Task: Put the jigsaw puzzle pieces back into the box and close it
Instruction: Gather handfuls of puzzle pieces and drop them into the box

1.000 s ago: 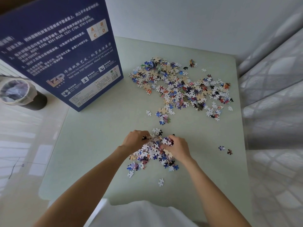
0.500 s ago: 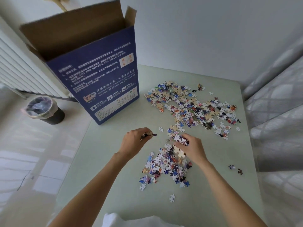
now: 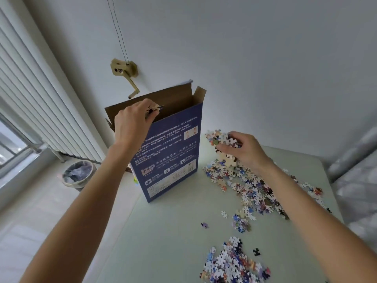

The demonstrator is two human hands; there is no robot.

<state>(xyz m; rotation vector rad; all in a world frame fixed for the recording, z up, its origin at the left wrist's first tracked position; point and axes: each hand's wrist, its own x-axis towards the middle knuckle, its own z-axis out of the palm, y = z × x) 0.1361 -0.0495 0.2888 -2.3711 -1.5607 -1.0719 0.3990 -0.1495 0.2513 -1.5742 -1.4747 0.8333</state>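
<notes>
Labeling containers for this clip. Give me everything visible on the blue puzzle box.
The blue puzzle box is tall, flat cardboard, dark blue outside with white printed text, logos and a small A/B/C/D diagram, plain brown inside. It stands upright on the pale green table near its left edge, top open, with a brown side flap sticking up at the right. The left hand holds a few puzzle pieces at the opening; whether it touches the rim is unclear. The box's contents are hidden.
</notes>
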